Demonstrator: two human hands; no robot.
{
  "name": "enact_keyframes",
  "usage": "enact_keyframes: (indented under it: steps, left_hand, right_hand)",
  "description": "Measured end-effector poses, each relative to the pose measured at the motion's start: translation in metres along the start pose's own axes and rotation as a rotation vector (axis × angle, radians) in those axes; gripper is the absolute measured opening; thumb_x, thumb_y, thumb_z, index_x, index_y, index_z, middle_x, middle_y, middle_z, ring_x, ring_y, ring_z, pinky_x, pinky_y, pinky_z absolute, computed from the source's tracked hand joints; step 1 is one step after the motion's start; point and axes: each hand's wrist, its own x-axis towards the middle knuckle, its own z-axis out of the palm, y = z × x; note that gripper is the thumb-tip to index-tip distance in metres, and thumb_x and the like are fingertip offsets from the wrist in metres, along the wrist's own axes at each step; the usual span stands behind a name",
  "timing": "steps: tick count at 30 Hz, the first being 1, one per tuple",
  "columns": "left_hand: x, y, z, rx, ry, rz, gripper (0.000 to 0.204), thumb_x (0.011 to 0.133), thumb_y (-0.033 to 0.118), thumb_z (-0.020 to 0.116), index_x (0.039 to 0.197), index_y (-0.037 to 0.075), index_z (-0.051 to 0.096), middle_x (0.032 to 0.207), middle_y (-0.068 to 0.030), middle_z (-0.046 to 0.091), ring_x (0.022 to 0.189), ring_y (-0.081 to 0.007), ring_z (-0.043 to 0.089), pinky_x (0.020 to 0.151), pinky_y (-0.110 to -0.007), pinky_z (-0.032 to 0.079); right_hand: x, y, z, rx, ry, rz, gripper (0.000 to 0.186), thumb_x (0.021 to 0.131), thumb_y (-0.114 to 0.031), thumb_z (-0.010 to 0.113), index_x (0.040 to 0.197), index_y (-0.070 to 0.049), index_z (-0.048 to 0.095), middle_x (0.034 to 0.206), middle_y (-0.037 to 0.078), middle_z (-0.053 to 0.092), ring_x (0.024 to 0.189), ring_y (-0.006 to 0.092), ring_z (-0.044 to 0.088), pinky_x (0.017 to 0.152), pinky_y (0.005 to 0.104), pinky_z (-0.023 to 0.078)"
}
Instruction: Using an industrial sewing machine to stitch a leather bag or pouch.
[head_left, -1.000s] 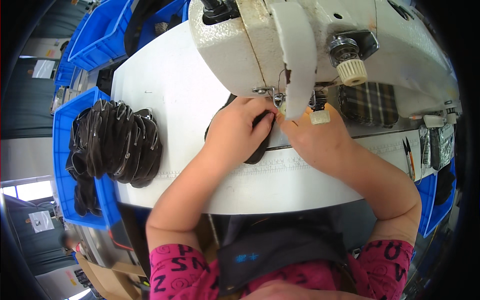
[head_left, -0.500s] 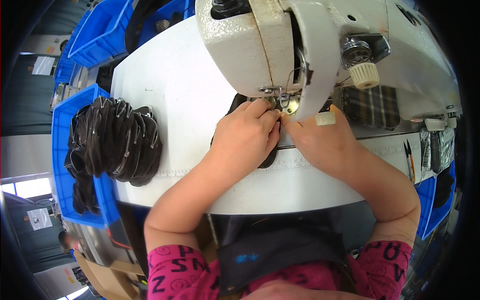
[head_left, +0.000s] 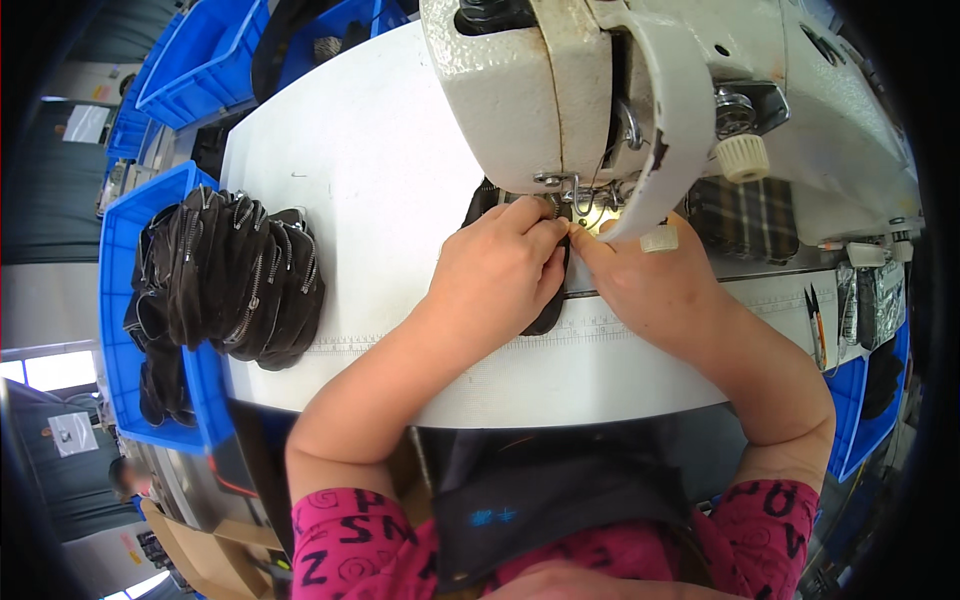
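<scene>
A white sewing machine point(head_left: 620, 90) stands at the back of the white table point(head_left: 370, 170). Under its needle lies a black fabric piece point(head_left: 548, 312), mostly covered by my hands. My left hand point(head_left: 500, 270) lies flat on the piece with the fingers pressing it by the presser foot. My right hand point(head_left: 640, 275) pinches the piece's right edge, fingertips meeting those of the left hand just in front of the needle.
A stack of black zippered pieces point(head_left: 235, 275) lies on the table's left edge, spilling over a blue bin point(head_left: 118, 330). More blue bins point(head_left: 200, 60) stand at the far left. Thread snips point(head_left: 815, 325) lie at the right. A plaid cloth point(head_left: 745, 215) sits behind my right hand.
The view has shifted so the machine head looks larger. Both hands stay on the black piece, their fingertips drawn closer together at the needle.
</scene>
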Motion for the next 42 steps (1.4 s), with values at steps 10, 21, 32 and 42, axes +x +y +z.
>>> enact_keyframes:
  steps: [10,21,32,42]
  left_hand:
    - [0.004,-0.047,-0.008,-0.872,-0.163,-0.357,0.015,0.095,0.004,0.063,0.109,0.006,0.065,0.104,-0.0046,0.068,0.098,-0.0168,0.064,0.091,-0.030,0.050]
    - [0.010,-0.037,-0.013,-1.214,-0.186,-0.542,0.009,0.099,0.001,0.059,0.106,0.007,0.060,0.109,-0.0010,0.065,0.101,-0.0101,0.058,0.094,-0.026,0.047]
    - [0.011,-0.038,-0.015,-0.195,0.314,-0.271,0.020,0.098,0.028,0.071,0.093,0.008,0.071,0.087,-0.0111,0.071,0.073,-0.0269,0.068,0.067,-0.038,0.053]
    - [0.016,-0.072,-0.008,-0.150,-0.074,-0.413,0.040,0.079,0.034,0.088,0.099,0.005,0.071,0.093,-0.0104,0.071,0.089,-0.0290,0.068,0.077,-0.042,0.054]
  right_hand:
    - [0.002,-0.010,0.001,-0.073,0.089,-0.079,0.023,0.076,-0.013,0.070,0.099,-0.008,0.066,0.073,0.002,0.061,0.069,0.0194,0.066,0.059,0.0364,0.051]
    - [0.006,-0.008,0.006,-0.199,0.230,-0.172,0.026,0.073,-0.015,0.068,0.098,-0.008,0.066,0.078,-0.001,0.055,0.071,0.0121,0.061,0.053,0.0291,0.047]
    - [-0.004,-0.004,0.011,-0.049,0.068,-0.347,0.018,0.079,-0.006,0.072,0.096,-0.001,0.070,0.070,0.002,0.063,0.063,0.0168,0.064,0.048,0.0294,0.050]
    - [-0.004,-0.013,0.008,-0.116,0.055,-0.331,0.011,0.082,-0.003,0.072,0.091,0.001,0.072,0.063,0.004,0.062,0.056,0.0179,0.061,0.048,0.0313,0.046]
